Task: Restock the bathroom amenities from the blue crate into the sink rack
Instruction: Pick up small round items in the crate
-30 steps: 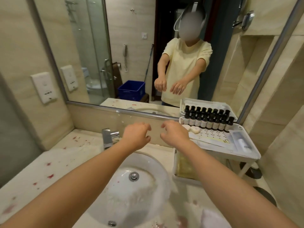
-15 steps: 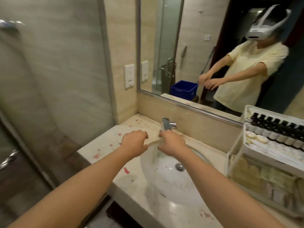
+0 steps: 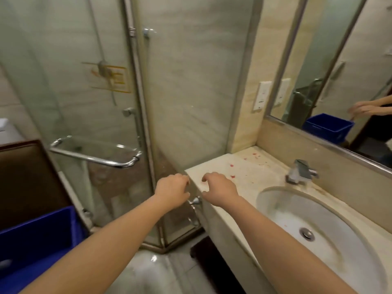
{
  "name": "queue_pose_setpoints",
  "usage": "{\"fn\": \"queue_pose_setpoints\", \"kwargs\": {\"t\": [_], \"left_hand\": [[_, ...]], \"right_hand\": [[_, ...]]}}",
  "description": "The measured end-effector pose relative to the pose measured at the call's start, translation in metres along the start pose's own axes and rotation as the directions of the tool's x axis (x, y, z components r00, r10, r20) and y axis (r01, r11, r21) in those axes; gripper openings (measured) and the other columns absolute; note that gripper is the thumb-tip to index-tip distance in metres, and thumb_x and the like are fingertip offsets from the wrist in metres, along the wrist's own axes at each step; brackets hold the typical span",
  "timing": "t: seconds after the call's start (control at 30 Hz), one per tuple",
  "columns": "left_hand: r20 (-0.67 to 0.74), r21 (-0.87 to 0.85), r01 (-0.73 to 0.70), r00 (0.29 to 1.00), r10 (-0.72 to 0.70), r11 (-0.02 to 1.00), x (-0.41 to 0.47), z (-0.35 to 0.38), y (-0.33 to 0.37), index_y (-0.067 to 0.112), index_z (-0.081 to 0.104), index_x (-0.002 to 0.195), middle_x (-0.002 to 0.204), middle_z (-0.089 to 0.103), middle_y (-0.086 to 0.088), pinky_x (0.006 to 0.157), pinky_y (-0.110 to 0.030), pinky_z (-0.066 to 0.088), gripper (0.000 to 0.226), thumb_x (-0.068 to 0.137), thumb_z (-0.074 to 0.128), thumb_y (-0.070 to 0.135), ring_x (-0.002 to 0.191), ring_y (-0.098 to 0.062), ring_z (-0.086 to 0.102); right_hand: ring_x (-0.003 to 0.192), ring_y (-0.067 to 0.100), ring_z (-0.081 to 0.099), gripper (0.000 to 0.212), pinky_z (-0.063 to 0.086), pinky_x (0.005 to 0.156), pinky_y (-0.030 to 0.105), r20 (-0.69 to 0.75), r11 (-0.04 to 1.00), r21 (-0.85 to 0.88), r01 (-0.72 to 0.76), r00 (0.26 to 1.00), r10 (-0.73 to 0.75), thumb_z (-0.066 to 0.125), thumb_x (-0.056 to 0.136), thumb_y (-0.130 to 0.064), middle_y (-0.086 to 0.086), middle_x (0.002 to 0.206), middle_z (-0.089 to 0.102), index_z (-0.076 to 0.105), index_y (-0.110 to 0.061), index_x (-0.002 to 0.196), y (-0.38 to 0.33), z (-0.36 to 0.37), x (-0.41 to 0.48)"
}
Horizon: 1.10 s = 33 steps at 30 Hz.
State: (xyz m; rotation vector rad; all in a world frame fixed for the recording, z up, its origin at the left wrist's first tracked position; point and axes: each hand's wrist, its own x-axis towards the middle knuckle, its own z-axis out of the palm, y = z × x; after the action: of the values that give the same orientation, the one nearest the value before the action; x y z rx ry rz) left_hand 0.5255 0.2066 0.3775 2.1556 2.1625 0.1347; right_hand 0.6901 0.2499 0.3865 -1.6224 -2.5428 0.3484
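Swung left since a second ago: the blue crate (image 3: 36, 236) has come into view at near left, and the sink (image 3: 331, 225) now lies on my right.

Both my hands hang side by side, a little apart, fingers loosely curled and holding nothing: my left hand (image 3: 172, 192) is in front of the glass shower door (image 3: 191, 92), and my right hand (image 3: 220, 188) is over the left end of the desk (image 3: 250, 168), which is speckled red. The crate stands low beside a dark brown cabinet (image 3: 27, 177); its contents are too blurred to tell. A tap (image 3: 300, 171) stands at the sink's far rim.

A bathroom; glass shower door (image 3: 89, 102), marble counter (image 3: 244, 166), sink (image 3: 318, 219), wall mirror (image 3: 339, 60).
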Motion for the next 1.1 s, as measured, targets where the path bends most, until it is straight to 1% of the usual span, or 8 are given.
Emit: {"fn": "queue_pose_setpoints", "kwargs": {"t": [0.13,0.27,0.33,0.43,0.57,0.7,0.87,1.1], "left_hand": [[0.001,0.025,0.113,0.994,-0.113,0.993,-0.036,0.000,-0.057,0.028,0.053,0.126,0.125,0.057,0.002,0.091,-0.037,0.048,0.040,0.089,0.057,0.043,0.116,-0.021,0.055],[0.012,0.034,0.231,0.973,-0.232,0.972,-0.073,0.002,-0.106,0.029,0.052,0.127,0.127,0.055,0.002,0.089,-0.036,0.047,0.041,0.090,0.057,0.045,0.117,-0.020,0.054],[0.010,0.030,0.288,0.957,-0.289,0.957,-0.091,0.002,-0.126,0.029,0.050,0.129,0.129,0.054,0.003,0.088,-0.035,0.048,0.043,0.090,0.056,0.045,0.116,-0.019,0.054],[0.009,0.031,0.381,0.924,-0.382,0.924,-0.117,0.001,-0.151,0.029,0.049,0.131,0.128,0.055,0.003,0.081,-0.035,0.048,0.044,0.091,0.056,0.045,0.112,-0.018,0.057],[0.014,0.019,0.487,0.873,-0.487,0.873,-0.149,0.001,-0.179,0.028,0.049,0.131,0.126,0.055,0.004,0.075,-0.034,0.049,0.041,0.093,0.055,0.043,0.106,-0.017,0.058],[0.030,0.009,0.614,0.789,-0.614,0.789,-0.178,0.003,-0.205,0.026,0.050,0.130,0.122,0.056,0.002,0.077,-0.038,0.052,0.040,0.093,0.056,0.040,0.104,-0.020,0.058],[0.007,0.002,0.747,0.665,-0.747,0.665,-0.207,0.004,-0.234,0.027,0.048,0.133,0.122,0.056,0.002,0.083,-0.039,0.048,0.044,0.093,0.058,0.041,0.105,-0.020,0.057],[-0.008,-0.023,0.880,0.475,-0.880,0.475,-0.224,0.006,-0.259,0.027,0.047,0.134,0.126,0.054,0.002,0.082,-0.037,0.048,0.044,0.094,0.056,0.042,0.109,-0.020,0.056]], "right_hand": [[0.119,0.024,0.051,0.049,0.048,0.091,0.037,0.029,0.992,-0.006,0.129,0.991,-0.129,0.060,0.082,-0.033,0.002,0.128,0.055,0.052,-0.025,0.130,-0.061,0.022,0.008],[0.120,0.025,0.050,0.046,0.048,0.093,0.040,0.082,0.968,0.001,0.249,0.965,-0.249,0.060,0.084,-0.032,0.002,0.127,0.054,0.052,-0.023,0.128,-0.116,0.040,0.012],[0.121,0.025,0.049,0.046,0.047,0.092,0.040,0.112,0.951,-0.010,0.308,0.946,-0.305,0.060,0.085,-0.032,0.003,0.128,0.053,0.052,-0.022,0.129,-0.141,0.048,0.014],[0.123,0.025,0.048,0.049,0.045,0.094,0.039,0.155,0.917,-0.032,0.397,0.909,-0.388,0.060,0.085,-0.032,0.003,0.131,0.051,0.050,-0.022,0.132,-0.176,0.060,0.015],[0.123,0.025,0.049,0.048,0.047,0.095,0.039,0.191,0.862,-0.031,0.506,0.849,-0.492,0.060,0.083,-0.032,0.003,0.130,0.053,0.052,-0.021,0.130,-0.217,0.075,0.021],[0.120,0.025,0.050,0.047,0.046,0.091,0.037,0.235,0.782,-0.018,0.623,0.763,-0.602,0.060,0.084,-0.032,0.003,0.128,0.053,0.053,-0.022,0.130,-0.257,0.090,0.032],[0.115,0.022,0.053,0.043,0.051,0.088,0.039,0.282,0.662,0.020,0.749,0.631,-0.723,0.063,0.082,-0.032,0.001,0.122,0.056,0.055,-0.024,0.124,-0.308,0.104,0.050],[0.115,0.020,0.051,0.048,0.050,0.088,0.037,0.312,0.488,0.064,0.871,0.447,-0.838,0.063,0.085,-0.029,-0.001,0.127,0.053,0.051,-0.024,0.131,-0.361,0.125,0.074]]}}
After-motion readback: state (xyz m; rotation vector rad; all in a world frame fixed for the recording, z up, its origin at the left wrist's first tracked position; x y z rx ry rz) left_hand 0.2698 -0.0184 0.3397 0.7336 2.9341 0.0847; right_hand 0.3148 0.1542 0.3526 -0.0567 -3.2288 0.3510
